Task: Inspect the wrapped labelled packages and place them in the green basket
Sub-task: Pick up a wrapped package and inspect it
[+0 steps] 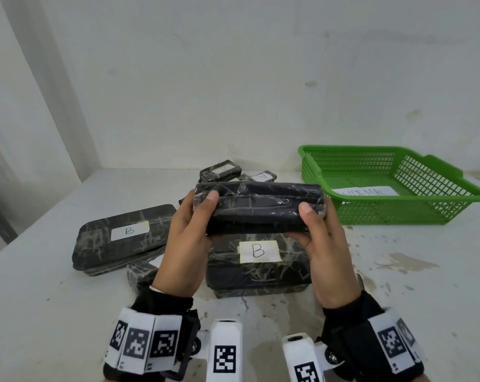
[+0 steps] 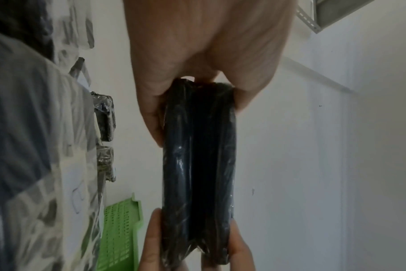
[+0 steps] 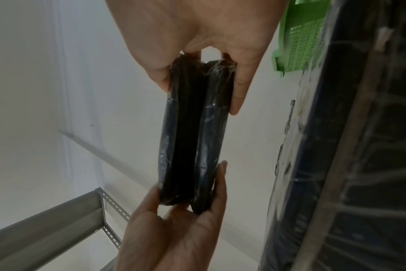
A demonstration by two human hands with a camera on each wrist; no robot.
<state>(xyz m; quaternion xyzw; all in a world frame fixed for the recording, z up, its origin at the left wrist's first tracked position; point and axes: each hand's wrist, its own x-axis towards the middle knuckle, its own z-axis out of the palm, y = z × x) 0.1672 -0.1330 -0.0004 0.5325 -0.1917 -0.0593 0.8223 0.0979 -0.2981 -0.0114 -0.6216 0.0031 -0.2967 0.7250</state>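
Head view had both hands up over the table (image 1: 54,285), holding one black wrapped package (image 1: 258,206) between them, long edge turned toward the camera so no label showed on it. Left hand (image 1: 188,249) had its thumb curled over the near left corner with the fingers round the back, and the right hand (image 1: 321,249) did the same at the right end, thumb on top. So both were closed on that package, lifted clear of the pile. Under it sat a bigger package with a taped "B" label (image 1: 258,251), and another B one (image 1: 123,238) lay just to the left, flat on the table. Two smaller packages (image 1: 221,172) sat further back by the wall, labels too blurry for me to read for sure. Green basket (image 1: 393,186) was off to the right, well apart from the hands, with only a paper reading "NORMAL" (image 1: 364,192) in the bottom. Left wrist cam looked straight down the package's edge (image 2: 197,155), pinched at both ends, and you could see it's two dark halves wrapped together in clear film. Right wrist cam showed the same seam (image 3: 192,132), plus a grey metal shelf (image 3: 46,229) in the corner.
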